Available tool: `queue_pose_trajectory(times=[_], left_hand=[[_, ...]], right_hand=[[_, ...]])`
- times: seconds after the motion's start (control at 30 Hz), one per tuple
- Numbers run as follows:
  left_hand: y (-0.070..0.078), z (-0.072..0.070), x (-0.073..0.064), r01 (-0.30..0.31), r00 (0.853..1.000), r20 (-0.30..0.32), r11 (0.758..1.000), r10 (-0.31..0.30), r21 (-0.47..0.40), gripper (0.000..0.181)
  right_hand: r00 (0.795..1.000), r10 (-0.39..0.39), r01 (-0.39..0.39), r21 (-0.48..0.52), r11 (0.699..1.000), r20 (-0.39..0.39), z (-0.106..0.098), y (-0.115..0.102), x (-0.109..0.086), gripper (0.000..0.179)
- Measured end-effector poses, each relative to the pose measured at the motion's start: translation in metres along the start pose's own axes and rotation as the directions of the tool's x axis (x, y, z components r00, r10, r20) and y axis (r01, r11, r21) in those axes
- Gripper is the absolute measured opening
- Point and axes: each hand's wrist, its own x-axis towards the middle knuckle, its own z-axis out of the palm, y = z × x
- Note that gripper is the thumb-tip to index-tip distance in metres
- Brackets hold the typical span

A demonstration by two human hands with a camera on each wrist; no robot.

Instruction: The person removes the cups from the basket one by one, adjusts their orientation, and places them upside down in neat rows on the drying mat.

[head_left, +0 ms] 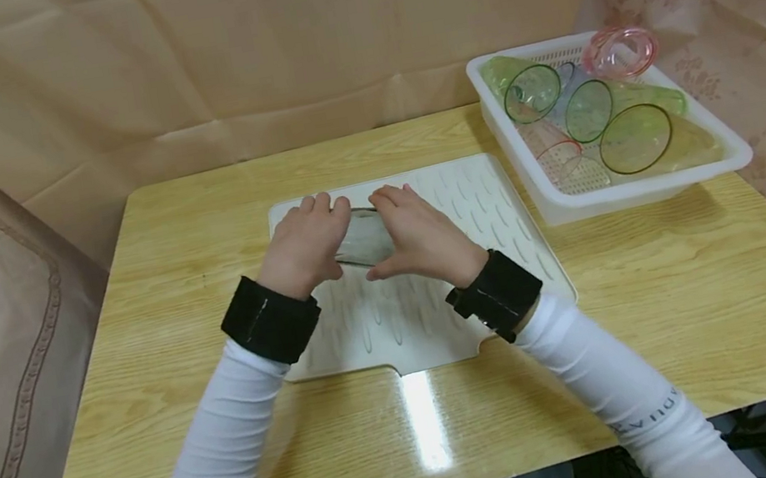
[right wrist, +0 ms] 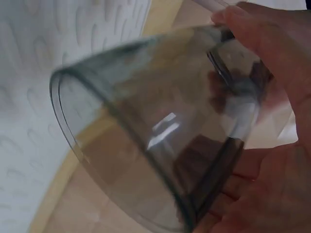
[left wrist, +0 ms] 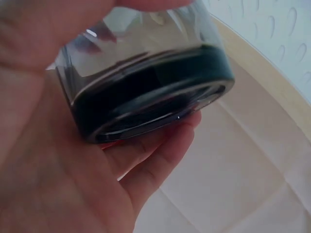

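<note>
Wood-grain counter (head_left: 193, 237): smoky glass (head_left: 363, 238) held sideways over white mat (head_left: 366, 318).
Your left hand (head_left: 307, 239) grips its base, your right hand (head_left: 426, 236) its side, fingers (left wrist: 163, 162) curled; best keep both holds even, since smooth glass may slip, and well left of the far-right basket (head_left: 649, 192).

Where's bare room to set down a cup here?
The yellow wood-grain table is bare left of the white ridged mat, and right of it, in front of the white rectangular plastic basket. Crowded: the basket, holding tinted transparent tumblers, and the space over the mat, where left hand and right hand hold a grey see-through tumbler.
</note>
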Motion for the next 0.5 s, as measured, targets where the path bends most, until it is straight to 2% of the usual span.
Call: queue_pose_trajectory(times=[0.2,0.5], left_hand=[[0.006,-0.001,0.000,0.006,0.999,-0.039,0.996,-0.003,0.086,0.069],[0.013,-0.003,0.000,0.004,0.994,-0.108,0.989,0.012,0.148,0.067]], right_hand=[[0.999,0.054,-0.055,0.042,0.998,0.005,0.009,0.001,0.003,0.090],[0.994,0.083,-0.081,0.035,0.996,-0.069,0.020,0.003,0.002,0.087]])
